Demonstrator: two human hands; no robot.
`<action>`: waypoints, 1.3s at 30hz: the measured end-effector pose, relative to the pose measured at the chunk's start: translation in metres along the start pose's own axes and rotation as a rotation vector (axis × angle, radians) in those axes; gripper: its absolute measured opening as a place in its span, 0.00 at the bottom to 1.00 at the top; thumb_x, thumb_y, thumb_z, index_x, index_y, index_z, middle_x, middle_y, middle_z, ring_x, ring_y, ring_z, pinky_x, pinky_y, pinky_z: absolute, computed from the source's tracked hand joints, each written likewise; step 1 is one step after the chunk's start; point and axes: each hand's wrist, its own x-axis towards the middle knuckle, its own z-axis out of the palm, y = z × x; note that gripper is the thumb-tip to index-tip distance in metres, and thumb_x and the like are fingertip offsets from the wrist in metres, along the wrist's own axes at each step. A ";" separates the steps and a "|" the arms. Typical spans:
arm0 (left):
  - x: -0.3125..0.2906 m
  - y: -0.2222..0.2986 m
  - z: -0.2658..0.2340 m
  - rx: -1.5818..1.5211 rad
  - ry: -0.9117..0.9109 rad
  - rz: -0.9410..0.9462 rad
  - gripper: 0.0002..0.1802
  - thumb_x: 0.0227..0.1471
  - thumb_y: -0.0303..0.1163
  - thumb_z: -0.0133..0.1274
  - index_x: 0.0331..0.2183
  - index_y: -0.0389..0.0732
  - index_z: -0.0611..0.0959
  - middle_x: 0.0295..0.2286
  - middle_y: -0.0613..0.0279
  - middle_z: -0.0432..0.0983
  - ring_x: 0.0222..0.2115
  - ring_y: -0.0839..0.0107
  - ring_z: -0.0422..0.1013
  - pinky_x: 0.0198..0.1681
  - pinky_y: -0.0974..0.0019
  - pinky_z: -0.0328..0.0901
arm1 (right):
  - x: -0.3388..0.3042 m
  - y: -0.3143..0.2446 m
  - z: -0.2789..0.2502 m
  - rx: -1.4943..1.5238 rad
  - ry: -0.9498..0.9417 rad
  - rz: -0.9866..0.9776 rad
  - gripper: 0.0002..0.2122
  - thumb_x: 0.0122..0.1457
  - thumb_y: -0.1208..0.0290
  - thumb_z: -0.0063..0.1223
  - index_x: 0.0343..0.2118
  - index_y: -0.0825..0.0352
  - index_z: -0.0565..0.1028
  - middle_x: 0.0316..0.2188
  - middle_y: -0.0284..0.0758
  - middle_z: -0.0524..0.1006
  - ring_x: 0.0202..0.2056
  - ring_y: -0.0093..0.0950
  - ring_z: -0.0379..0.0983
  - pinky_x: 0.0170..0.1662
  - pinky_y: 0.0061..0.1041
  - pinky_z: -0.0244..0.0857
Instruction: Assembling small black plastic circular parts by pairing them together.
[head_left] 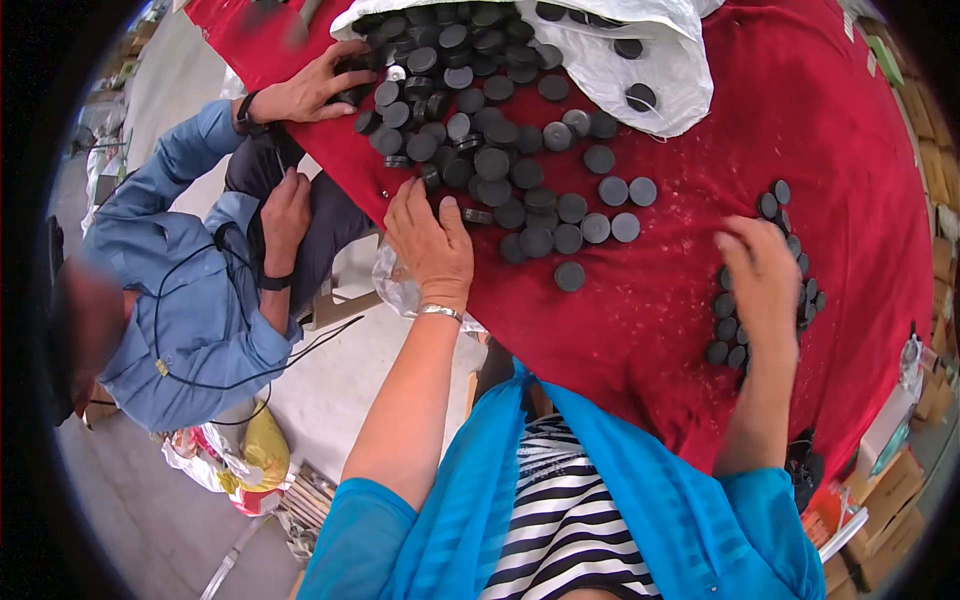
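A large heap of black round caps (490, 163) lies on a red cloth (620, 310), thinning out toward me. My left hand (430, 245) rests at the near left edge of this heap. Its fingers are stretched out with the tips against the caps, and the thumb is beside a cap standing on its edge. My right hand (765, 285), slightly smeared, is over a smaller group of black caps (724, 305) at the right. Its fingers look apart, with nothing seen in them; the palm side and some caps beneath are hidden.
A white sack (665, 75) with caps on it lies at the far side. At the left sits a person in a blue shirt (190, 290), one hand (315, 88) at the heap's left side. Cardboard boxes (890, 490) stand beyond the cloth at the right.
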 end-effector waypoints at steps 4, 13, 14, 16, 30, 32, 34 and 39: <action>-0.001 -0.003 -0.006 0.010 0.004 -0.017 0.22 0.56 0.39 0.45 0.48 0.34 0.72 0.47 0.48 0.68 0.49 0.50 0.62 0.53 0.52 0.54 | 0.028 -0.055 0.060 0.182 -0.026 -0.256 0.13 0.50 0.73 0.57 0.41 0.64 0.75 0.38 0.41 0.75 0.40 0.41 0.73 0.42 0.35 0.68; 0.003 -0.019 0.003 0.063 -0.010 0.094 0.24 0.56 0.40 0.45 0.48 0.32 0.72 0.46 0.44 0.70 0.48 0.47 0.64 0.52 0.50 0.55 | 0.059 -0.081 0.156 -0.029 0.071 -0.345 0.17 0.45 0.69 0.61 0.41 0.63 0.73 0.50 0.38 0.68 0.56 0.39 0.59 0.51 0.42 0.59; 0.001 -0.015 0.003 0.040 -0.014 0.069 0.24 0.56 0.41 0.46 0.48 0.33 0.72 0.47 0.45 0.69 0.49 0.48 0.63 0.52 0.51 0.55 | 0.050 -0.077 0.153 0.038 0.074 -0.349 0.17 0.46 0.69 0.60 0.40 0.64 0.72 0.49 0.39 0.69 0.55 0.39 0.60 0.51 0.41 0.58; -0.001 -0.008 0.004 0.023 -0.027 0.062 0.24 0.56 0.41 0.45 0.48 0.33 0.72 0.47 0.45 0.69 0.49 0.48 0.63 0.52 0.51 0.55 | 0.035 -0.064 0.141 0.057 0.046 -0.323 0.17 0.45 0.70 0.61 0.40 0.64 0.73 0.49 0.39 0.69 0.55 0.39 0.60 0.51 0.41 0.58; -0.001 -0.006 0.007 0.025 -0.014 0.092 0.23 0.56 0.39 0.46 0.48 0.34 0.72 0.47 0.45 0.69 0.49 0.48 0.63 0.52 0.50 0.55 | -0.068 0.069 0.003 -0.218 0.119 -0.134 0.05 0.52 0.74 0.52 0.32 0.63 0.75 0.30 0.33 0.76 0.36 0.34 0.72 0.42 0.34 0.61; 0.000 -0.004 0.002 0.050 -0.002 0.088 0.23 0.56 0.39 0.46 0.48 0.34 0.72 0.47 0.45 0.69 0.49 0.48 0.63 0.52 0.50 0.55 | -0.067 0.075 -0.008 -0.286 0.158 -0.110 0.04 0.52 0.74 0.52 0.32 0.63 0.75 0.30 0.33 0.75 0.35 0.34 0.71 0.42 0.35 0.60; 0.000 -0.004 0.003 0.036 -0.004 0.103 0.22 0.56 0.39 0.46 0.48 0.34 0.72 0.47 0.45 0.69 0.48 0.47 0.63 0.51 0.50 0.56 | -0.061 0.073 -0.013 -0.329 0.203 -0.047 0.04 0.53 0.74 0.52 0.32 0.63 0.75 0.30 0.33 0.76 0.34 0.35 0.71 0.41 0.34 0.60; -0.002 -0.005 0.000 0.060 0.000 0.083 0.22 0.55 0.39 0.46 0.48 0.34 0.71 0.47 0.45 0.68 0.48 0.47 0.63 0.51 0.50 0.56 | -0.027 0.025 0.021 0.007 0.141 -0.116 0.07 0.51 0.74 0.55 0.34 0.64 0.76 0.32 0.36 0.76 0.37 0.37 0.72 0.44 0.34 0.64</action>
